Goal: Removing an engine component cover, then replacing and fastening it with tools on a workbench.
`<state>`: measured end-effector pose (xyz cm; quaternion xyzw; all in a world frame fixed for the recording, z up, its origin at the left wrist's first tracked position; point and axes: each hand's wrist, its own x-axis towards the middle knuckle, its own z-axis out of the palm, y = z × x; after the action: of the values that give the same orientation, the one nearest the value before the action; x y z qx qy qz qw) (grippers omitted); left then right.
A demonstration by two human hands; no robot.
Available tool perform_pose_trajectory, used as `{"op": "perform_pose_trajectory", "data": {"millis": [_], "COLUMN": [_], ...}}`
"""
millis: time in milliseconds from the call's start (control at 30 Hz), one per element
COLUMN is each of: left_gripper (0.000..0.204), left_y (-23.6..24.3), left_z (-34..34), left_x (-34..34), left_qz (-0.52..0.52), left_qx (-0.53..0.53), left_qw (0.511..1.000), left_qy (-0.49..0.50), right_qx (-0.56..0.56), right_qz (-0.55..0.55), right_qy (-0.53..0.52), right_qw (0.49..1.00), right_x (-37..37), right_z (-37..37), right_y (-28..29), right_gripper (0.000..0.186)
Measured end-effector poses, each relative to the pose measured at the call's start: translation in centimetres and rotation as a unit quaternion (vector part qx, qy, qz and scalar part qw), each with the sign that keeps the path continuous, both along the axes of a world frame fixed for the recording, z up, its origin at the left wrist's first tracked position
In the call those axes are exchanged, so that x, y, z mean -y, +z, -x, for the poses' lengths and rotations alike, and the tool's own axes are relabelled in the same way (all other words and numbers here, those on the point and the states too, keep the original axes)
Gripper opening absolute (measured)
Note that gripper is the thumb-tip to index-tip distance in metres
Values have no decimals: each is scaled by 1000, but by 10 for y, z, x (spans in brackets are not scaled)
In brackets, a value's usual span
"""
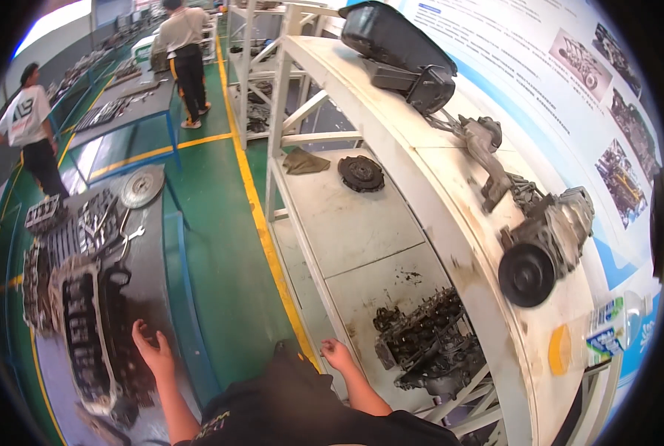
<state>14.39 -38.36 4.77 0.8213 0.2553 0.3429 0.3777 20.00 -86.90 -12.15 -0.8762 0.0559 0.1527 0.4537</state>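
Grey metal engine block (86, 327) sits on the left bench (150, 293), long side running toward the wearer. Left hand (153, 349) is just beside it, over the bench edge: fingers spread and slightly bent, grasping nothing. Can't tell if any fingertip touches the bench.

Right hand (337, 354) is at the front edge of the white lower shelf (369, 256), fingers half curled. No object shows in it, but can't tell if something small is tucked inside. Nearest part on that side is a dark, oily engine assembly (428, 342) on the lower shelf, apart from the hand. Farther back on the same board: round black plate (361, 173), brown cloth (305, 161) beside it.

Same bench, beyond the block: wrenches (129, 241), and a round metal disc (143, 187) at the far end.

Upper shelf (439, 160), back to front: black pan (399, 52), curved metal pipe (488, 165), metal unit with a black pulley (526, 275) (pulley faces the wearer), then a clear plastic jug (613, 331).

Green floor (224, 282) between bench and shelving, yellow line (257, 230) along the shelf side. Two people stand farther off, one by the far bench (120, 119), one left of it.
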Motion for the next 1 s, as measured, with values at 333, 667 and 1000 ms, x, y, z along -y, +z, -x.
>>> {"op": "perform_pose_trajectory", "data": {"millis": [333, 667, 1000], "left_gripper": [50, 43, 58], "left_y": [4, 8, 288], "left_z": [-231, -554, -779], "left_x": [-122, -120, 59], "left_qz": [22, 160, -94], "left_qx": [40, 8, 347], "left_qw": [998, 940, 732], "left_qy": [-32, -303, -579], "right_qx": [-39, -194, 63], "right_qz": [-5, -113, -14], "right_qy": [35, -391, -168], "right_qw": [999, 892, 984], "right_x": [-55, -113, -191], "right_z": [-190, -210, -330], "right_y": [27, -9, 324], "right_gripper": [28, 28, 32]}}
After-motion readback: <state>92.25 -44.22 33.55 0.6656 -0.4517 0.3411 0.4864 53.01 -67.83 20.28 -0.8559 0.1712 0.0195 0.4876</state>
